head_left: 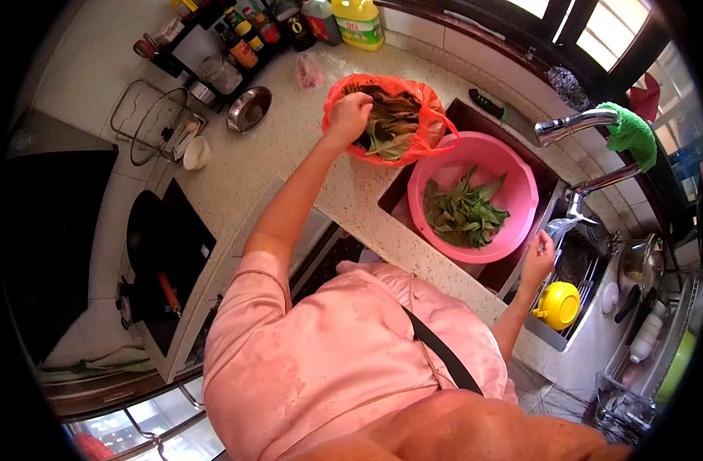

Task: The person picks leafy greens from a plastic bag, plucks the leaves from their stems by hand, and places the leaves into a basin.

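My left hand (350, 119) is over the left side of a red plastic bag (424, 142), its fingers curled together; whatever they hold is hidden. Brownish-green leaves (391, 123) fill the open bag on the counter. Beside it, a pink basin (520, 173) rests in the sink and holds a heap of green leaves (470, 211). My right hand (537, 257) is raised just off the basin's right edge, fingers curled inward; anything between them is too small to tell.
A knife (486, 104) lies behind the basin. The faucet (578, 127) carries a green cloth (632, 138). A yellow cup (557, 305) sits in the right sink rack. Left are a metal bowl (249, 109), a wire rack (148, 127) and a stove (163, 261). Bottles (248, 34) stand at the back.
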A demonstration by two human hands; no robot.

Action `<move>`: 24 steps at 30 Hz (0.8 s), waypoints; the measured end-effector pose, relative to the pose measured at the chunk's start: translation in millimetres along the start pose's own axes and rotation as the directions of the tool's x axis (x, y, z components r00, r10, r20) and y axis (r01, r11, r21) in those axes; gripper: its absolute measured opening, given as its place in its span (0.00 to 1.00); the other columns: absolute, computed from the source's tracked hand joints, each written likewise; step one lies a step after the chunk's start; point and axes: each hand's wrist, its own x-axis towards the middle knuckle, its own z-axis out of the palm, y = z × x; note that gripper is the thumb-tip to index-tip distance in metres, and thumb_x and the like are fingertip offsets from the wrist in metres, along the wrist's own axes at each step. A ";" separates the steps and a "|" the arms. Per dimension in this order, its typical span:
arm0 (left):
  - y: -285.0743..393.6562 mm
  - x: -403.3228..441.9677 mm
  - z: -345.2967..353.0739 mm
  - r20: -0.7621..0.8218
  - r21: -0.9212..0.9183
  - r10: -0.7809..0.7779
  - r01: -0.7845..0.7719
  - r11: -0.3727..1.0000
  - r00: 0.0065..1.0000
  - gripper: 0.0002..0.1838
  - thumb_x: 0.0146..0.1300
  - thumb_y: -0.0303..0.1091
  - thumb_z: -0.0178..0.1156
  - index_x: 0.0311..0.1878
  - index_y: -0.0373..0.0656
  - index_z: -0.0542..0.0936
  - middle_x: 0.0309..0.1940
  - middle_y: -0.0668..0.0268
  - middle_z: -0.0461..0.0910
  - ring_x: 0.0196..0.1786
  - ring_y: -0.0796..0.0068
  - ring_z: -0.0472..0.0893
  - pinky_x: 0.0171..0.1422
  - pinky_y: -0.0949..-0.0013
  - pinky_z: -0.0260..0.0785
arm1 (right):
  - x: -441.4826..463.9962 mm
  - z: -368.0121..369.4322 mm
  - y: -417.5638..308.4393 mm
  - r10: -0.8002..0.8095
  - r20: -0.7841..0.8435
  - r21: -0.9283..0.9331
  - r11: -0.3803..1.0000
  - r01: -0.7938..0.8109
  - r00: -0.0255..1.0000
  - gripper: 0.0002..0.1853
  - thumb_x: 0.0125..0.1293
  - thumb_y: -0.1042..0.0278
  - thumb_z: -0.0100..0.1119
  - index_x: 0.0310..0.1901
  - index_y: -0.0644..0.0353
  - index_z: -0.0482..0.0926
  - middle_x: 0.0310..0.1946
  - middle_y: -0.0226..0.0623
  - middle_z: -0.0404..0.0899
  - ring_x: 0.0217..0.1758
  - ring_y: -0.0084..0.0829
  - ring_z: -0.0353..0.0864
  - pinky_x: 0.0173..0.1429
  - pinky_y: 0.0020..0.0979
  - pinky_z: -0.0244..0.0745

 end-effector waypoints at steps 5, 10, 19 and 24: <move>-34.2 23.3 40.6 -0.021 0.562 0.205 -0.158 0.812 0.979 0.10 0.50 0.30 0.56 0.34 0.39 0.83 0.44 0.58 0.77 0.52 0.55 0.73 0.53 0.54 0.66 | 0.4 15.1 -16.4 -0.107 -0.003 0.035 0.994 0.107 0.994 0.11 0.64 0.69 0.56 0.45 0.65 0.79 0.25 0.32 0.78 0.27 0.19 0.74 0.34 0.22 0.70; -25.6 28.5 36.3 0.357 0.743 0.038 -0.308 0.594 0.933 0.11 0.48 0.34 0.57 0.33 0.41 0.83 0.49 0.56 0.75 0.57 0.53 0.68 0.55 0.51 0.63 | -11.6 2.1 -19.6 -0.093 0.032 0.004 0.996 0.093 0.995 0.10 0.63 0.70 0.57 0.43 0.64 0.80 0.24 0.31 0.77 0.26 0.19 0.72 0.32 0.23 0.69; -26.8 18.0 1.7 0.385 0.726 -0.001 -0.302 0.618 0.923 0.07 0.54 0.28 0.55 0.34 0.38 0.80 0.35 0.54 0.80 0.40 0.61 0.82 0.41 0.61 0.76 | -19.1 3.1 -2.8 -0.055 0.105 0.053 0.997 0.050 0.993 0.10 0.65 0.72 0.55 0.43 0.67 0.79 0.29 0.35 0.81 0.30 0.22 0.79 0.36 0.23 0.74; -23.8 13.3 -1.8 0.357 0.643 -0.085 -0.179 0.745 0.930 0.07 0.56 0.26 0.52 0.35 0.38 0.79 0.33 0.54 0.81 0.39 0.61 0.82 0.42 0.61 0.75 | -15.4 10.3 -18.4 -0.045 0.137 0.043 0.998 0.039 0.990 0.10 0.65 0.72 0.55 0.45 0.67 0.79 0.31 0.36 0.81 0.31 0.22 0.80 0.38 0.24 0.74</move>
